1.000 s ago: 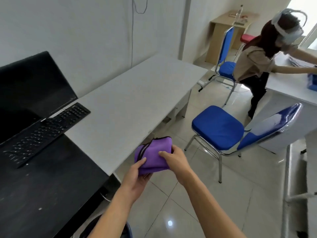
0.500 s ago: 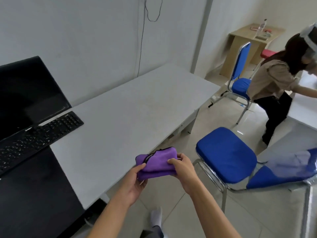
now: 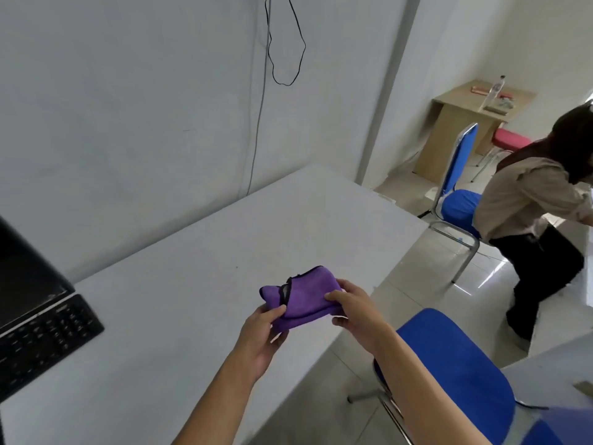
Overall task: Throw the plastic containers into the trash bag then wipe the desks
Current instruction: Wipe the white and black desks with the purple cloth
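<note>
A folded purple cloth [image 3: 305,295] with a dark edge is held above the near right part of the white desk [image 3: 199,252]. My left hand [image 3: 261,334] pinches its lower left corner with thumb on top. My right hand [image 3: 354,311] grips its right end, fingers curled round the fold. No plastic container or trash bag shows in this view.
A black keyboard [image 3: 38,342] and a black monitor [image 3: 22,274] sit at the desk's left. A blue chair [image 3: 455,370] stands close on the right. Another person [image 3: 532,220] bends over a desk at far right, beside a second blue chair [image 3: 459,187]. A wooden side table [image 3: 471,123] stands behind.
I have moved closer to the white desk, and my two hands with the purple cloth have come from over the floor to above the desk's surface. The grip on the cloth is unchanged.
</note>
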